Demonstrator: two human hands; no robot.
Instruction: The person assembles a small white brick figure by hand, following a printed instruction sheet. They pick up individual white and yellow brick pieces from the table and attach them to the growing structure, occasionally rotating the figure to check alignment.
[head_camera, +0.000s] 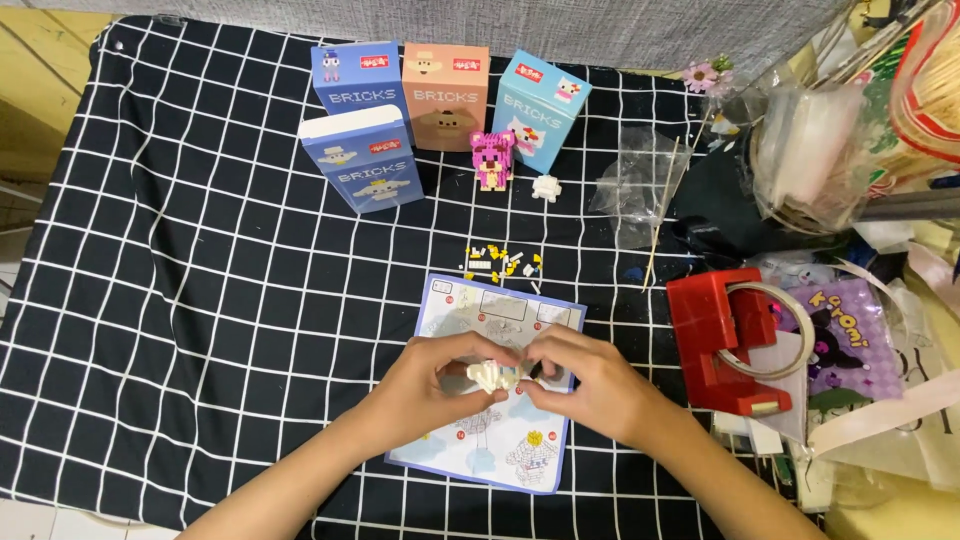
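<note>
A: Two hands meet at the near middle of the view. The left hand (425, 385) curls its fingers around a small white brick model (492, 375); the right hand (585, 385) pinches the same model from the other side, fingertips pressed to it. Both hands are closed on the model, which sits between them, held just above a sheet.

B: What lies under the hands?

A: An instruction sheet (480, 455) with a blue border, flat on a black cloth with a white grid (200, 330). The hands cover its middle; its near edge and far edge show.

B: And just beyond the fingers?

A: A scatter of loose yellow and white bricks (500, 262), a little past the far edge of the sheet, apart from the hands.

B: To the right of the right hand?

A: A red tape dispenser (715, 340) with a roll of clear tape, near the right wrist. Past it, a purple cartoon pouch (850, 335).

B: Farther out?

A: A pink brick figure (493, 158) stands upright, well beyond the hands, with a small white brick piece (545, 187) just to its right. Behind them stand four boxes: a blue box with a white top (362, 158) to the far left, a second blue box (355, 78), a tan box (446, 95) and a light blue box (538, 108). Far right of these lie a clear plastic bag (640, 180) and a thin wooden stick (662, 215).
</note>
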